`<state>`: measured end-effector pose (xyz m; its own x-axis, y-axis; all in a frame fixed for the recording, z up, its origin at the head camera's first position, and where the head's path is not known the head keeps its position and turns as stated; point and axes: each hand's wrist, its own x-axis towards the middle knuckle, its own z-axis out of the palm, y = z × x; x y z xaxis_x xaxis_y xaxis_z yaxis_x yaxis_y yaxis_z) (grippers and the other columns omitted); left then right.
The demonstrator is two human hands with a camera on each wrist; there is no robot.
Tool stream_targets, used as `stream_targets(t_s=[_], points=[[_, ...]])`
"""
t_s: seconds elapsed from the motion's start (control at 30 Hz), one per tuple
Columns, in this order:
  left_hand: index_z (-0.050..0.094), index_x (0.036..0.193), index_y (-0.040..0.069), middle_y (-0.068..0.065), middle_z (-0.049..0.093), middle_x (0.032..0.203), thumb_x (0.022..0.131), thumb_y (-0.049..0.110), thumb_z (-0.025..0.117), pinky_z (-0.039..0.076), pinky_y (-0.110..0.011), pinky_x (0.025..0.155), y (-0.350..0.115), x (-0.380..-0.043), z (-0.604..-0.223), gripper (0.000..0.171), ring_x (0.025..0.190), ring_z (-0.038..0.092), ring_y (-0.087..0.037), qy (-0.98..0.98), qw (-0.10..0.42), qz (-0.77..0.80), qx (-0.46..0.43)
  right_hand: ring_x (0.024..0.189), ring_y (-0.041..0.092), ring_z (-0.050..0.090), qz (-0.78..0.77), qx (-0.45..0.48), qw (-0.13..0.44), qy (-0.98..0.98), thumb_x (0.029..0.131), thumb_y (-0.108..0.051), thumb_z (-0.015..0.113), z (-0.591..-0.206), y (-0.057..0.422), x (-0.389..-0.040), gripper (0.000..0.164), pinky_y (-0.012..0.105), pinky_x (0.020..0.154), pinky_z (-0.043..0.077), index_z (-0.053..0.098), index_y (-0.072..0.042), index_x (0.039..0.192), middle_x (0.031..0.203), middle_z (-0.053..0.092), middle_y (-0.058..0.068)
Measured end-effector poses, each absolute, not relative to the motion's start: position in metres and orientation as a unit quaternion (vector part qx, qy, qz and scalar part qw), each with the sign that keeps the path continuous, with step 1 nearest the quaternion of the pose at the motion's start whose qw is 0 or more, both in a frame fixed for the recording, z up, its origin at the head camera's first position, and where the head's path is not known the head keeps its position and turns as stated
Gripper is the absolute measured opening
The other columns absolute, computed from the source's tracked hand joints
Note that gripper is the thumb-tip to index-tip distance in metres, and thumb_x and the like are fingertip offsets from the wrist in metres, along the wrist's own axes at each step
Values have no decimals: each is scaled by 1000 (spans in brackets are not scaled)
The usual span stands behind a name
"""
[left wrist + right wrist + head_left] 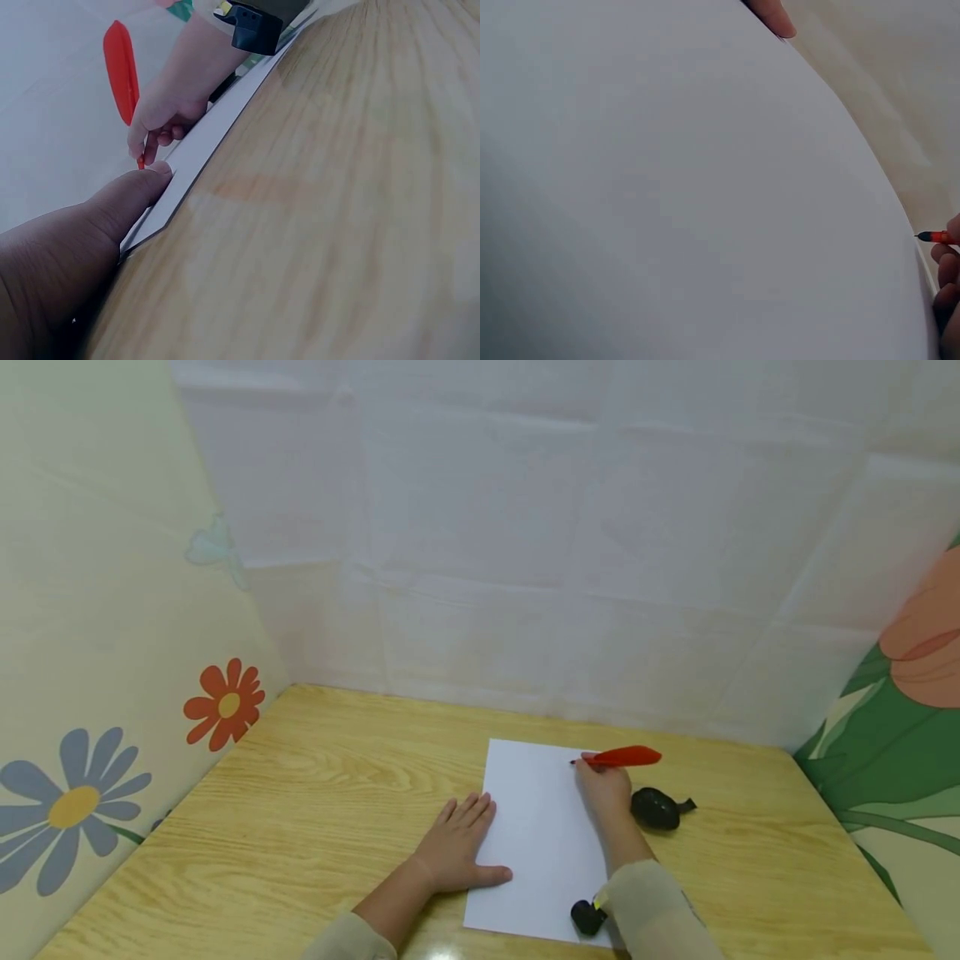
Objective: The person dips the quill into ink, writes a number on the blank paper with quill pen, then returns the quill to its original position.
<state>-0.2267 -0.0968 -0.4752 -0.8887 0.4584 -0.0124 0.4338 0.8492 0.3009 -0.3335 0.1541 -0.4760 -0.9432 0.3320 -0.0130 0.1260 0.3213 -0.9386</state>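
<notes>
A white sheet of paper [536, 835] lies on the wooden table, no marks visible on it. My left hand [456, 852] rests flat with straight fingers across the paper's left edge, its thumb spread over the lower part. Near the top right of the sheet, my right hand [606, 789] pinches a red feather pen [628, 756]. The feather [120, 71] stands tilted above the fist in the left wrist view. In the right wrist view, the dark pen tip [924, 236] points toward the paper and appears at or close to its surface.
A black rounded object with a short tab [657, 809] sits right of the right wrist. A small black camera [588, 917] is worn at the right sleeve. Pale cloth [480, 527] hangs behind the table [322, 827], with flower-printed panels [75, 610] at the sides.
</notes>
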Motion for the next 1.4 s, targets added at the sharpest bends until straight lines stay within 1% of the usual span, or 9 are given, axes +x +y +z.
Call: stream_targets(t_s=[0.53,0.9,1.13,1.4], points=[[27,154,3,-12,23,163,83,73,55,13,-52,123,-96,-227,-476,103,152,18,-29,962,42,141,232,110,37,61,531,-135,85,-832,90,-26,64,-472,153,-330,33,52,103,45,70,-4,114,118,68,21],[28,154,2,-13,24,163,83,72,55,13,-53,123,-97,-227,-475,103,152,18,-29,961,39,145,233,113,35,59,544,-139,63,-825,90,-27,63,-471,152,-330,34,52,106,44,68,-6,116,122,67,20],[27,154,3,-12,23,163,83,73,54,12,-52,123,-97,-228,-478,103,152,18,-29,962,38,138,234,110,36,60,544,-136,68,-825,91,-25,63,-467,150,-326,33,51,103,46,69,-4,116,120,67,21],[27,154,3,-12,24,163,83,73,54,13,-52,123,-97,-228,-478,103,152,19,-29,962,37,136,233,111,36,60,548,-142,60,-822,91,-27,64,-465,149,-326,34,51,105,45,68,-5,117,121,66,21]])
